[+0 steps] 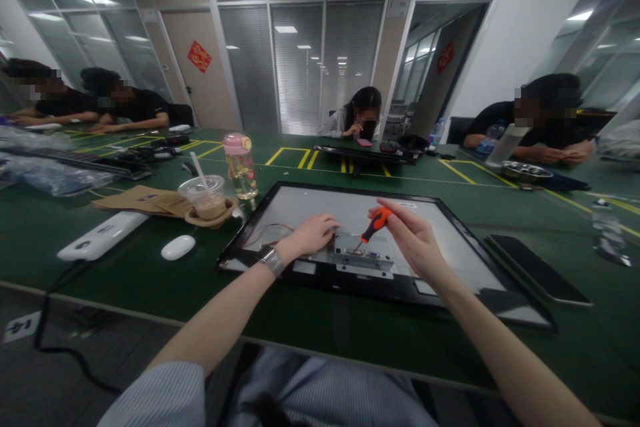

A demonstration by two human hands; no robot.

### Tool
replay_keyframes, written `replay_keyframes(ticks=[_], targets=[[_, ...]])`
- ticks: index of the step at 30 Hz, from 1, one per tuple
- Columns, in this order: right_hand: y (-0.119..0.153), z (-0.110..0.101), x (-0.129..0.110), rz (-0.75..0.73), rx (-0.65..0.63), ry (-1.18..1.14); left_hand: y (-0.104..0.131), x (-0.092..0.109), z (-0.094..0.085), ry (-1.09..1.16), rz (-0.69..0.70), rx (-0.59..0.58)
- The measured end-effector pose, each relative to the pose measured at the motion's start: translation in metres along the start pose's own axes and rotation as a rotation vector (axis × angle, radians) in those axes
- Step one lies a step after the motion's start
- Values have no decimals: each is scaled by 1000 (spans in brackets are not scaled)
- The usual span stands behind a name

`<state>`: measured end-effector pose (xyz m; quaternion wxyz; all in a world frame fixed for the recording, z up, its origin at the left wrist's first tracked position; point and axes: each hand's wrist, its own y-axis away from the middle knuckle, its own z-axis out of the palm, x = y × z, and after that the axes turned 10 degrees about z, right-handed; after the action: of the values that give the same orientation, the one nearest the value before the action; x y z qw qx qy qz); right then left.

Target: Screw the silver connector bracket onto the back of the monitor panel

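Observation:
A flat panel with a black frame (345, 285) and a pale grey back lies on the green table. Near its front edge sits a metal bracket (365, 265) with a small board and connectors. My right hand (407, 233) grips an orange and black screwdriver (376, 224), tilted, its shaft reaching down to the bracket. My left hand (313, 235), with a watch (271, 260) at the wrist, rests at the bracket's left end, fingers bent together; whether they hold anything is hidden. Thin wires (267, 230) run on the panel left of this hand.
Left of the panel are a white mouse (178, 247), a white power strip (103, 236), an iced drink (203, 193) in a carton holder and a pink-capped bottle (241, 167). A dark tablet (537, 268) lies right. Several people sit across the table.

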<state>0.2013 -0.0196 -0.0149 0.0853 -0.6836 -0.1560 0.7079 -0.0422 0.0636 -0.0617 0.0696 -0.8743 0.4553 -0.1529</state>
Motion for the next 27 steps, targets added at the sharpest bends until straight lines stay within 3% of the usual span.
replay_keyframes(ticks=[4,8,22,27], targets=[[2,1,1,-55,-52,46,0,-1,0,10,15,7],[2,2,4,-103,-11,55,-1,-3,2,2,21,7],[1,-1,5,-75,-20,64,-1,4,-3,-18,-27,-41],[-2,-2,8,-89,75,115,0,4,-4,-11,-17,-33]])
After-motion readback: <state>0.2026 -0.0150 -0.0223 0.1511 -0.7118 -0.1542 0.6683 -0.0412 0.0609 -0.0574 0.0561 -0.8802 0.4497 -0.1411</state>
